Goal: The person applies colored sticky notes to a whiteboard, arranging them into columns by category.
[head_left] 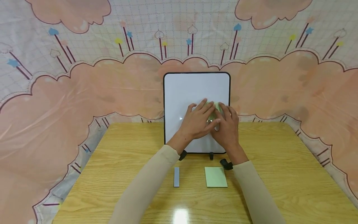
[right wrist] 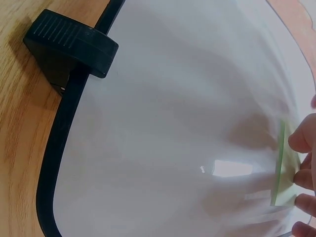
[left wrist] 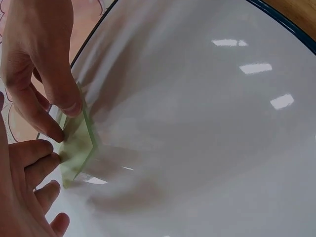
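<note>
Note (left wrist: pixel 79 150) between hands (head_left: pixel 197 123) (head_left: pixel 227 129) and whiteboard (head_left: pixel 183 90)

Lettering, labels, brands, numbers, signs: none legible in head or wrist views. Board (head_left: pixel 184 90): without readable writing on visible face. Upper note (left wrist: pixel 80 148), partly covered: likewise. Lower note (head_left: pixel 216 177) and strip (head_left: pixel 176 177): likewise. Black clip (right wrist: pixel 74 42): without readable brand. Cloth (head_left: pixel 134 84): printed pictures, without readable words.

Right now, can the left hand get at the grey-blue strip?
Probably yes: nothing shows on top of the grey-blue strip, lying on the table beside the left sleeve. The left hand is up at the green note on the whiteboard, so it would have to come down first.
</note>
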Demonstrator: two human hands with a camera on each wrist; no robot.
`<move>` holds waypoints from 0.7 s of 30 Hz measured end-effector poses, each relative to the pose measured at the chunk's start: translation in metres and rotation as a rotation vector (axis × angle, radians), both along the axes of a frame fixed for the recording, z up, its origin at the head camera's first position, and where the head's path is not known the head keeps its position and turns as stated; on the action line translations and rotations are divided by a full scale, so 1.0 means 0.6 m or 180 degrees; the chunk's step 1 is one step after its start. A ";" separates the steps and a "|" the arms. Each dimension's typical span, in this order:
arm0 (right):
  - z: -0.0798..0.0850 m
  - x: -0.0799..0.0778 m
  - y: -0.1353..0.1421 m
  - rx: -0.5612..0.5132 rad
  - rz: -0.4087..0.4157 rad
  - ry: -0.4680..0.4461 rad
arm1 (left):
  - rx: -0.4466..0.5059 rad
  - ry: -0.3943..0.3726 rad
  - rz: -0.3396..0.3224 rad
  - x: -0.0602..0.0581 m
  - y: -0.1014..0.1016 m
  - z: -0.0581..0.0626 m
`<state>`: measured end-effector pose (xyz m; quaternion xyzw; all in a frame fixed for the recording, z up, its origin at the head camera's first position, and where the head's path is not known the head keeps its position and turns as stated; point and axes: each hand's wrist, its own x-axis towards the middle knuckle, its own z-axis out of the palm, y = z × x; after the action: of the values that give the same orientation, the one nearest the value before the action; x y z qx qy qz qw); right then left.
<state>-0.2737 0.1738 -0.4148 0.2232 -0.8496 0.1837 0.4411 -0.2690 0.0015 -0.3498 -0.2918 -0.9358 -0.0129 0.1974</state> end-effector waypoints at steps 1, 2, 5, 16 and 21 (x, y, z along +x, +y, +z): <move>0.000 0.000 0.000 0.0002 -0.0005 0.0005 | 0.0003 -0.0004 -0.0008 0.000 -0.001 0.000; 0.000 0.001 0.000 0.0008 -0.0007 -0.0008 | 0.0011 -0.0005 -0.0019 0.000 -0.003 0.000; 0.001 0.003 0.000 -0.0015 0.0001 -0.0023 | 0.0006 0.0007 -0.0023 0.000 -0.008 -0.001; 0.007 0.005 -0.002 -0.0033 -0.0002 -0.0085 | -0.0045 0.0057 0.0062 0.000 -0.029 -0.006; 0.010 0.007 -0.005 -0.0050 -0.0025 -0.0144 | -0.0022 0.0028 0.0073 0.000 -0.036 -0.006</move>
<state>-0.2693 0.1710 -0.4085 0.2121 -0.8588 0.1936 0.4242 -0.2688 -0.0202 -0.3535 -0.2818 -0.9382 -0.0061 0.2007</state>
